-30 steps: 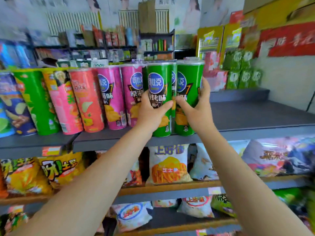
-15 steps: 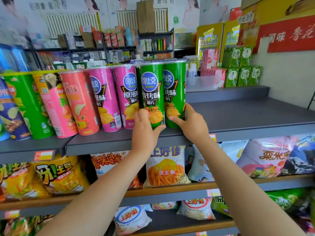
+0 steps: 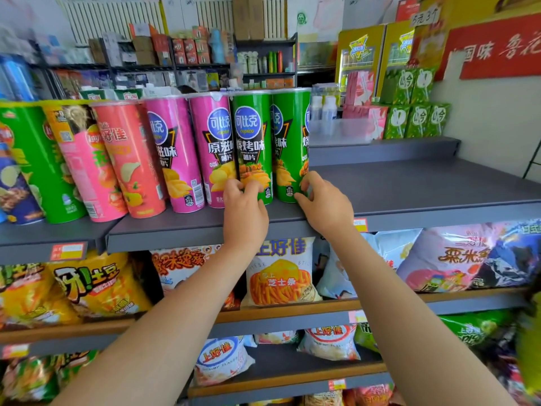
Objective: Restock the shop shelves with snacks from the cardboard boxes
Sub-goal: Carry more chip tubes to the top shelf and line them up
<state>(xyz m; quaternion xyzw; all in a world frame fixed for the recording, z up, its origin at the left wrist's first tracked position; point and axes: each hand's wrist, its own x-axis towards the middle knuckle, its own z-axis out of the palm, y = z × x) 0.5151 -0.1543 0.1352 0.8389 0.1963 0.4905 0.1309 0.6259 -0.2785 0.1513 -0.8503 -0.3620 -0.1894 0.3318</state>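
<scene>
Two green crisp tubes stand upright side by side on the grey top shelf [image 3: 424, 189], right of two pink tubes [image 3: 218, 148]. My left hand [image 3: 246, 209] curls its fingertips round the base of the left green tube [image 3: 253, 136]. My right hand [image 3: 323, 205] pinches the base of the right green tube [image 3: 289, 133] with thumb and fingers. Both tubes rest on the shelf. No cardboard box is in view.
More tubes in pink, orange, yellow and green [image 3: 38, 165] fill the shelf's left part. The shelf's right part is bare up to green packets [image 3: 415, 118] at the back. Snack bags [image 3: 278, 273] fill the lower shelves.
Both hands carried the two green tubes from the air down onto the shelf beside the pink tubes, then slid from the tubes' middles to their bases.
</scene>
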